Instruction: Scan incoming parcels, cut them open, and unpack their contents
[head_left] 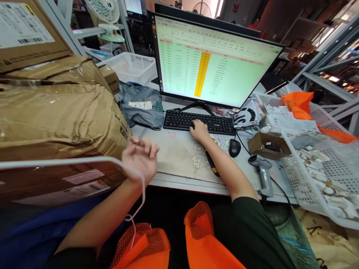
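My right hand [199, 130] rests on the black keyboard [179, 120], its fingers bent over the keys and holding nothing. Beside the edge of the desk, my left hand [140, 156] is raised with the palm up; its fingers are loosely curled and apart, with nothing in them. A white cable [103, 159] runs across the left wrist and hangs down. Behind the keyboard stands a monitor [179, 67] showing a spreadsheet with one orange column. A black mouse [234, 148] lies to the right of my right forearm, and a black-and-yellow tool [212, 163] lies partly under it.
Large taped cartons [56, 116] are stacked at the left, near a grey plastic parcel [141, 104]. On the right are a barcode scanner [263, 173], a small open carton [266, 145] and a white basket [303, 186] of small packed items. Another white basket [131, 67] stands behind.
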The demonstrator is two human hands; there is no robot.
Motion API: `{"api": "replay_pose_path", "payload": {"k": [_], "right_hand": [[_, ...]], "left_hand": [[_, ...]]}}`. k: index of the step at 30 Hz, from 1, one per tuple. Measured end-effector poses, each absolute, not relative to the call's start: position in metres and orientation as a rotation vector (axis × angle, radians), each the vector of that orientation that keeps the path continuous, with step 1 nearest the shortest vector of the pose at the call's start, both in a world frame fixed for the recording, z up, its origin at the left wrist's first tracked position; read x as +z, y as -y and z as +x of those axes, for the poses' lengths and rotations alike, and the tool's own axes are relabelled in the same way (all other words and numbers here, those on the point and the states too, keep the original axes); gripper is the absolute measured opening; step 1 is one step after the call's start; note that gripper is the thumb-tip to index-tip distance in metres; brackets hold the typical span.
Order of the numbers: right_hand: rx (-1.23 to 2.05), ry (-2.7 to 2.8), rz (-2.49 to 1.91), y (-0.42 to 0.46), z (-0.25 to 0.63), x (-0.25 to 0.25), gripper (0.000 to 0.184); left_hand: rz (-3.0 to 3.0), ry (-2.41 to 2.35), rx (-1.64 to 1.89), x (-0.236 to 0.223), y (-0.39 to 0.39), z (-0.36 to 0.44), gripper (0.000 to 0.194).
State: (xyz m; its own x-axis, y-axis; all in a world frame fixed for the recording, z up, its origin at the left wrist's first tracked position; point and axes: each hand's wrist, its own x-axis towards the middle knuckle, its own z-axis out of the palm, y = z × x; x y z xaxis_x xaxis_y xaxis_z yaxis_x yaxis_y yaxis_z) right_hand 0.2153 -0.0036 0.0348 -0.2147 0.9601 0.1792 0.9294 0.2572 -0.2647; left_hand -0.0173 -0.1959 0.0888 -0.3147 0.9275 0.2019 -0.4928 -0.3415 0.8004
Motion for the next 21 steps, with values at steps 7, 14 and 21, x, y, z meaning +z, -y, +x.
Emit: {"api": "replay_pose_path", "payload": {"k": [7,14,21], "right_hand": [[0.046,2.278,-1.742,0.0,0.199,0.027,0.052],[0.006,2.325,-1.66,-0.004,0.203,0.019,0.049],[0.056,2.237,-1.642,-0.002,0.202,0.015,0.048]], "left_hand": [[1.478,-1.4,1.474,0.046,0.065,0.054,0.01],[2.159,-2.075,0.765,0.011,0.019,0.057,0.044],[2.305,-2.001,0.753,0.002,0.009,0.042,0.047]]}}
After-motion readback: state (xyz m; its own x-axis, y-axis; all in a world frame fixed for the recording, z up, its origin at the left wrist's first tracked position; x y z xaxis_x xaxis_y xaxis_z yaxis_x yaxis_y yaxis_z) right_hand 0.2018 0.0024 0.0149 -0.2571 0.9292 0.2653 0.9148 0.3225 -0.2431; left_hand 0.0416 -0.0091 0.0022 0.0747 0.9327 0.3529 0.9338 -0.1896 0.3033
